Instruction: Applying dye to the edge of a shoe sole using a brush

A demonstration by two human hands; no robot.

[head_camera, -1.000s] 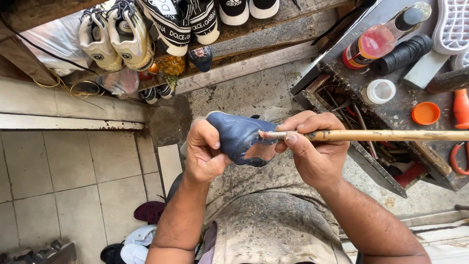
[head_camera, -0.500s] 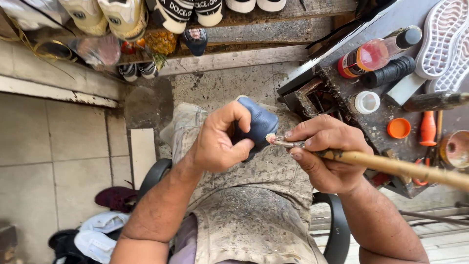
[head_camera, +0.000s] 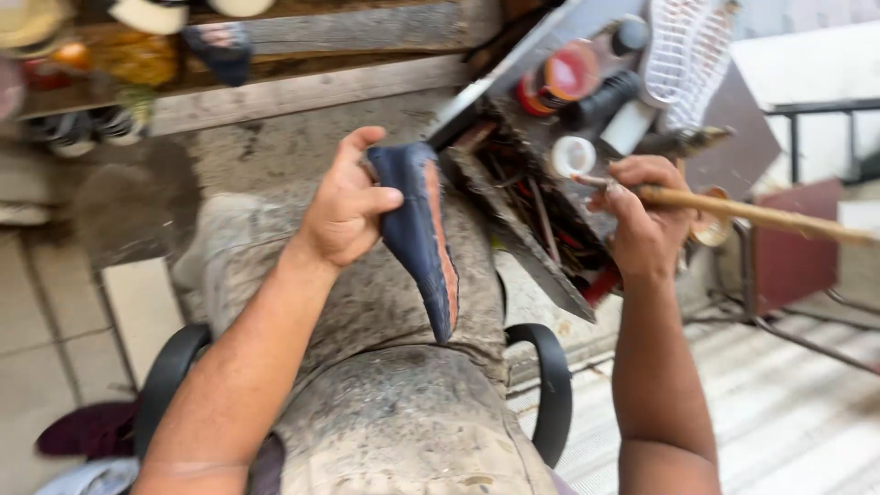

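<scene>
while a stained grey apron (head_camera: 403, 412) fills the lower middle of the frame, the person's left hand (head_camera: 344, 206), left of centre, is clamped around the upper end of a dark blue shoe piece (head_camera: 417, 229) with an orange strip along one edge. the thumb points up beside its top and the fingers curl across its near face. the piece hangs tapering from the middle of the frame down toward the lap, its pointed tip over the apron. curved black chair arms (head_camera: 550, 385) show at either side of the apron in the lower part of the frame. at the upper left, blurred shoes (head_camera: 215, 46) sit along a wooden shelf (head_camera: 321, 37), with pale floor tiles (head_camera: 55, 312) below them at the left edge. right of centre, a cluttered counter (head_camera: 513, 238) runs diagonally from the upper middle downward, carrying a small white round pot (head_camera: 573, 156), a black cylinder (head_camera: 600, 101), a red-capped container (head_camera: 568, 73) and a white shoe sole (head_camera: 683, 55) at the top right. just right of the pot, the right hand (head_camera: 642, 220) is closed on a long wooden stick (head_camera: 761, 215), which reaches away to the right edge of the frame. the stick's near end lies close to the white pot; whether it touches cannot be told through the blur.
</scene>
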